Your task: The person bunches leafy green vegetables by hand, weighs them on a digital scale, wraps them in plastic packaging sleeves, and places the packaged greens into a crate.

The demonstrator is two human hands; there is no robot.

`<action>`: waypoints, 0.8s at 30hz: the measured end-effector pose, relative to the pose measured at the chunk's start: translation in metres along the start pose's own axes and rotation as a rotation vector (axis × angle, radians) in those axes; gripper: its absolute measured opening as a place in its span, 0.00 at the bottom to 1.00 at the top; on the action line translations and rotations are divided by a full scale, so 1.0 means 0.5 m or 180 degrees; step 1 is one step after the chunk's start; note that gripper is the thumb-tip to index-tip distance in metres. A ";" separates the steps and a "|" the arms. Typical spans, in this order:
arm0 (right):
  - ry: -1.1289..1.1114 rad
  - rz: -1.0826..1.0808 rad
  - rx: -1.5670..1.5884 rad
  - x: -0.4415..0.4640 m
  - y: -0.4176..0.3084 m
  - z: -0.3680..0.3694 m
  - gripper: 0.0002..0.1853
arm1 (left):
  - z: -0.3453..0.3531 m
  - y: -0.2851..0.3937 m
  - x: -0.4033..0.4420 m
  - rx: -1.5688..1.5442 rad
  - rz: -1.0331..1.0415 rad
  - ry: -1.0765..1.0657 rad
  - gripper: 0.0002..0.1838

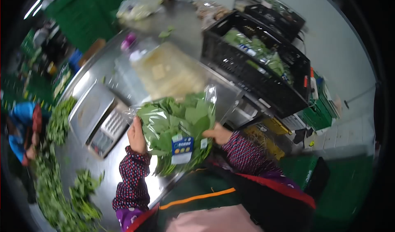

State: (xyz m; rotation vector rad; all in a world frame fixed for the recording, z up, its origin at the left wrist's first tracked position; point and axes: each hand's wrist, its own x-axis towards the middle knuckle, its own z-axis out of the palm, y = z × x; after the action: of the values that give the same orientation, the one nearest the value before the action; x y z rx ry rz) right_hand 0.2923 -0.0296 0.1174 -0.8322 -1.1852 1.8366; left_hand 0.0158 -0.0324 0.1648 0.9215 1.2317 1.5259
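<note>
Between my two hands is a clear plastic bag of leafy greens with a blue and white label on its front. My left hand grips the bag's left edge, thumb upward. On the opposite side, my right hand pinches the right edge near a small white sticker. The bag is held up in front of my body, over the steel table's edge. Just beyond it lies a yellowish plastic sheet or stack of bags. A digital scale stands to the left of my left hand.
Loose greens are heaped along the steel table's left side. At right, a black crate holds several bagged greens. Purple onions lie farther back. A co-worker's blue sleeve shows at far left. Green crates stand behind.
</note>
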 end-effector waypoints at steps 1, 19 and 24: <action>0.0113 -0.0325 0.0506 0.010 -0.015 0.005 0.36 | 0.029 -0.007 0.029 -0.0202 -0.0309 -0.0137 0.21; 0.1282 0.0180 -0.3181 -0.046 -0.817 -0.722 0.21 | 0.284 -0.221 0.105 0.0313 -0.0197 0.0021 0.10; 0.1898 0.0080 -0.3211 0.087 -0.598 -0.982 0.29 | 0.289 -0.232 0.099 0.0441 -0.0433 0.0197 0.10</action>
State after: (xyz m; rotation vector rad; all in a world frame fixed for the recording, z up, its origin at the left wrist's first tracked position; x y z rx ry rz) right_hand 0.7604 0.2914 0.2186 -1.7793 -1.6494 0.7798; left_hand 0.1616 0.0615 0.0822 0.8659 1.4301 1.3843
